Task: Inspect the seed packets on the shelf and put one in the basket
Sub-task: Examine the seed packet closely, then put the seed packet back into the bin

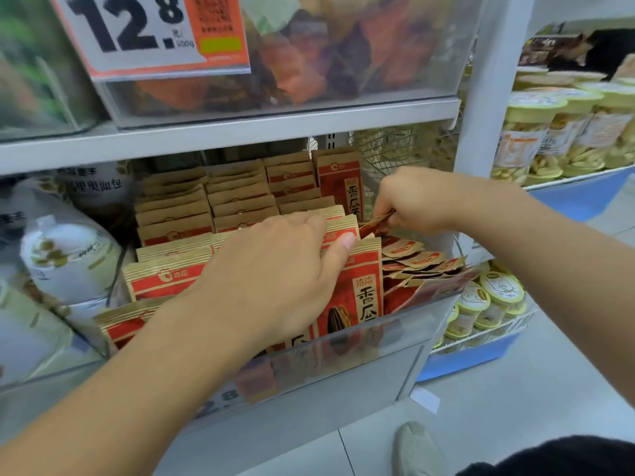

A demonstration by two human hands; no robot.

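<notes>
Head view: kraft-paper seed packets [240, 207], flat rectangular pouches w/ red bands and crimped top edges, stood upright in tight rows inside a clear plastic bin [405, 324] on the middle shelf [240, 132], a pale grey metal ledge. The front packet [360, 297] showed a dark striped seed picture and large characters, matte paper w/ a slight sheen. At the bin's right end, smaller red-and-tan packets [419, 259] lay loose and fanned flat, overlapping.

Left hand [275, 269] lay palm-down across the front rows, fingers relaxed and fairly straight, thumb tip pressed against the top edge of an upright packet; it gripped nothing. Right hand [415, 201] was curled over at the bin's back right, fingertips pinching a small crinkled red packet [376, 225] above the loose pile. No basket in shot.

Left of the bin sat soft white bread bags [68, 255] w/ printed wheat motifs, glossy film. Above, another clear bin held dark orange and purple wrapped snacks [326, 56], blurred, w/ an orange-and-white price card [151, 32] reading 12.8 clipped to its front. A wire-mesh panel [388, 156] stood behind the right hand. To the right, on blue shelving, round clear tubs w/ pale yellow-green lids [556, 132] were stacked. Below: grey tiled floor [515, 389] and a light knit shoe [417, 448].
</notes>
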